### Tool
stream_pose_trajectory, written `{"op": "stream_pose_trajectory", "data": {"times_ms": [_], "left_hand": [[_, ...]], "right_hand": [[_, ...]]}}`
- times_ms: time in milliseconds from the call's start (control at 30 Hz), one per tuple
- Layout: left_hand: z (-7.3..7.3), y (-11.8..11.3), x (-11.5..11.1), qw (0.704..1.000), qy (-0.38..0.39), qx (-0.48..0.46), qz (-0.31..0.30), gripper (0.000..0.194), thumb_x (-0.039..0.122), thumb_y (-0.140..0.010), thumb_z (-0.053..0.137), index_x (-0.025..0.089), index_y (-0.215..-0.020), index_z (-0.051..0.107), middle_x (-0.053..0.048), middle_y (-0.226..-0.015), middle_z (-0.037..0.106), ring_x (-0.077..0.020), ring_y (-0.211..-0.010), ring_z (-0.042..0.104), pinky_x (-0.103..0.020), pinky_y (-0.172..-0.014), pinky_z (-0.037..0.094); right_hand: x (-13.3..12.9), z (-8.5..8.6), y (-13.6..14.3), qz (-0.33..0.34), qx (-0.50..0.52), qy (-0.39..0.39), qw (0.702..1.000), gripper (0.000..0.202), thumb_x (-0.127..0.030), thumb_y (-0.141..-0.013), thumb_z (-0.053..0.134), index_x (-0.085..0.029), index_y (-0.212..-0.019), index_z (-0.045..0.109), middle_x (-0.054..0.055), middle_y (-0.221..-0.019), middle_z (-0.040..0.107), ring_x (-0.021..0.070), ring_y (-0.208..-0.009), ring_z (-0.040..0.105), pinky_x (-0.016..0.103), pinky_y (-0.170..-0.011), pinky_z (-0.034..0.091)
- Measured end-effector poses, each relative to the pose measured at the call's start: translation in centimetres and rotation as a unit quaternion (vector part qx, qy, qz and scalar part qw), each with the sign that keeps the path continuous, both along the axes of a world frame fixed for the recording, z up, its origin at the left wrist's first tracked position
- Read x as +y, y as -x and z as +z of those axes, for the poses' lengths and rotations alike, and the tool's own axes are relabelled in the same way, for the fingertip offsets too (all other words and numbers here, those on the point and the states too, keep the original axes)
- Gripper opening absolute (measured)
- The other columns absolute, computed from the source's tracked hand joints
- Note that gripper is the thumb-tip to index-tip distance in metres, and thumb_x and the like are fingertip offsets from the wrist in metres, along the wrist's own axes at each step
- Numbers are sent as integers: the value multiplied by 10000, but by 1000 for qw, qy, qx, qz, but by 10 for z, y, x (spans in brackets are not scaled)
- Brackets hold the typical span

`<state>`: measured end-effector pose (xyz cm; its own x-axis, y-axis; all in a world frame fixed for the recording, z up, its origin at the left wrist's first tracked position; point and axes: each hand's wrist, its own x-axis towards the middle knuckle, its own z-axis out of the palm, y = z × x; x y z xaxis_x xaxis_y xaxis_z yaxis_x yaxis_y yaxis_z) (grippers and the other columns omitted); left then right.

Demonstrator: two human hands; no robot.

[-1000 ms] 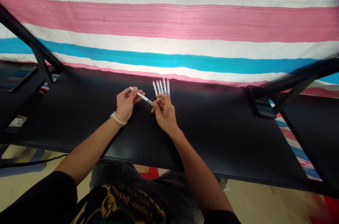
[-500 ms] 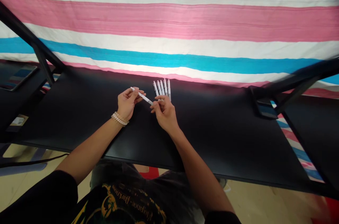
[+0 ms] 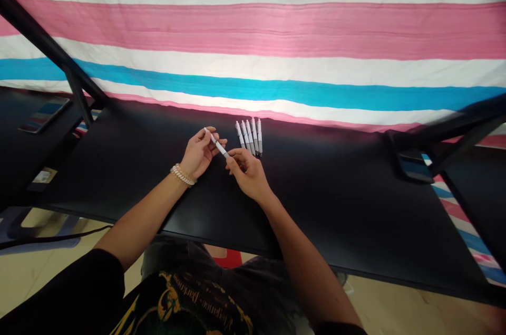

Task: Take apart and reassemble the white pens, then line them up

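Note:
Between my two hands is a white pen [image 3: 219, 146], slanting down to the right above the black table [image 3: 324, 192]. Its upper end is pinched by the thumb and fingers of my left hand [image 3: 200, 151], which has a pale bracelet [image 3: 183, 174] at the wrist. The fingertips of my right hand [image 3: 248, 170] close on the pen's lower end and hide its tip. Just beyond the right hand, several white pens with grey grips [image 3: 249, 136] lie side by side in a row on the table.
A striped cloth [image 3: 253, 29] hangs behind the table's far edge. Black metal supports stand at the left [image 3: 77, 89] and right [image 3: 411, 158]. A dark flat panel [image 3: 45, 114] lies at the far left, with a small card-like piece [image 3: 43, 176] nearer.
The whole view has shifted slightly, so hands and pens appear further right. My right hand has drawn back a little from the row, uncovering the pens' lower ends. Both hands keep the pen.

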<state>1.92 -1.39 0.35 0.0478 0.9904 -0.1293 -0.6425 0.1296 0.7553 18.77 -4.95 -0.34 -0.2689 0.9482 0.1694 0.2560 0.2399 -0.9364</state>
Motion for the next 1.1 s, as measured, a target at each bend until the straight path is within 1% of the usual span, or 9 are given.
{"op": "stream_pose_trajectory", "data": {"times_ms": [67, 167, 233, 300, 400, 567, 733, 933, 1100], "left_hand": [[6, 1, -1, 998, 30, -56, -30, 172, 349, -902, 657, 189, -929, 602, 42, -651, 514, -81, -532, 547, -228, -573, 492], [12, 4, -2, 988, 81, -117, -62, 355, 517, -942, 515, 182, -839, 574, 82, -520, 308, -60, -372, 302, -195, -397, 303], [12, 8, -2, 983, 103, -137, -72, 353, 501, -942, 476, 188, -796, 552, 96, -492, 214, -61, -347, 208, -190, -363, 202], [12, 12, -2, 979, 114, -149, -82, 260, 401, -927, 465, 196, -784, 536, 101, -486, 160, -63, -339, 155, -188, -356, 139], [12, 13, -3, 974, 116, -161, -112, 230, 358, -916, 432, 199, -787, 536, 102, -487, 128, -67, -337, 124, -194, -357, 100], [12, 12, -4, 970, 121, -175, -119, 369, 495, -934, 407, 185, -821, 571, 105, -486, 140, -65, -339, 132, -197, -357, 120], [11, 15, -3, 970, 109, -185, -118, 298, 367, -939, 365, 190, -807, 565, 100, -476, 133, -67, -328, 114, -197, -353, 83], [12, 15, -4, 974, 102, -179, -96, 440, 544, -945, 366, 181, -829, 585, 104, -477, 138, -65, -336, 109, -195, -343, 108], [10, 17, -4, 975, 73, -173, -119, 348, 405, -938, 323, 197, -825, 579, 95, -489, 112, -73, -354, 51, -196, -344, 89]], "right_hand": [[0, 1, 2, -23, -7, -17, 1000, 280, -446, -941, 574, -206, -1082, 604, 28, -819, 702, 156, -702, 663, 262, -593, 476], [1, 0, 2, -32, -14, -22, 999, 270, -442, -943, 572, -202, -1058, 615, 35, -819, 698, 170, -737, 671, 266, -596, 469], [1, -1, 2, -28, -18, -22, 999, 259, -436, -947, 564, -202, -1043, 619, 35, -810, 691, 171, -735, 669, 269, -598, 467], [1, -2, 2, -26, -24, -25, 999, 252, -428, -950, 559, -202, -1040, 621, 32, -803, 687, 170, -728, 665, 271, -601, 463], [1, -2, 2, -23, -32, -29, 999, 237, -415, -955, 555, -203, -1038, 622, 25, -790, 683, 164, -712, 659, 268, -601, 454], [1, -2, 1, -24, -33, -33, 999, 237, -417, -956, 552, -202, -1026, 624, 20, -768, 674, 163, -697, 652, 271, -604, 457], [1, -1, 1, -24, -32, -35, 999, 219, -407, -963, 542, -212, -1023, 623, 15, -779, 667, 158, -693, 647, 271, -610, 465], [0, 0, 1, -20, -37, -39, 998, 213, -405, -965, 536, -220, -1020, 626, 12, -764, 666, 161, -679, 641, 274, -601, 462], [0, 0, 1, -17, -43, -39, 998, 209, -403, -967, 534, -220, -1008, 624, 10, -758, 662, 159, -677, 639, 273, -603, 460]]}}
